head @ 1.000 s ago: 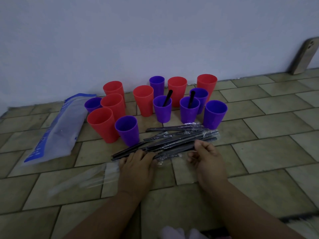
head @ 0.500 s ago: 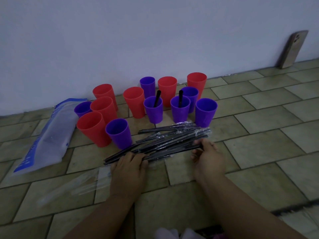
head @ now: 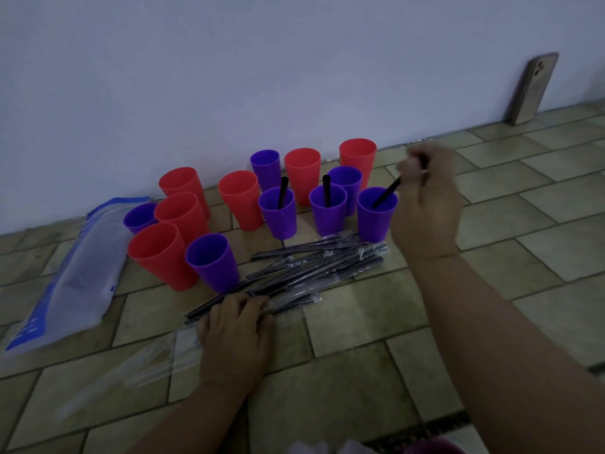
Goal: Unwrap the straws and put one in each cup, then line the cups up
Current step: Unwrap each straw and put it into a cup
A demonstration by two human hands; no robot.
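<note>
Black straw (head: 386, 194) in right hand (head: 425, 204), inside purple cup (head: 375, 215) rim.

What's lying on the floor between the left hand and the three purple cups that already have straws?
In the head view, the pile of wrapped straws fills that stretch: the left hand rests on its near end, and its far end reaches the base of the purple cups.

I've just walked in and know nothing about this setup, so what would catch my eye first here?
A cluster of red and purple cups on the tiled floor by the wall; three front purple ones hold black straws. The right hand is at the straw in the rightmost purple cup, while the left hand rests on a pile of wrapped straws in front.
</note>
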